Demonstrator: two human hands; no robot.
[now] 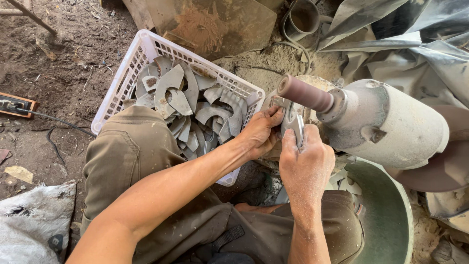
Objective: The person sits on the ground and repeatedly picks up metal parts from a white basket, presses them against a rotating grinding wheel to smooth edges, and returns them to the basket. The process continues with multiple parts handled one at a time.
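Grey metal is what I see first: one flat curved piece (291,120) pinched between my two hands, held right under the one brownish sanding drum (305,94) that sticks out of the one dusty pale motor housing (391,124). My left hand (259,133) comes in from the lower left, forearm stretched across my knee, its fingers clamped on the piece's left edge. My right hand (305,164) rises from below, wrist straight, its fingers closed around the lower end of the same piece. Just left of the hands sits one white plastic basket (128,73), heaped with more grey cut pieces, too many and too overlapped to count. One green basin (391,215) lies at the lower right, on dirt floor
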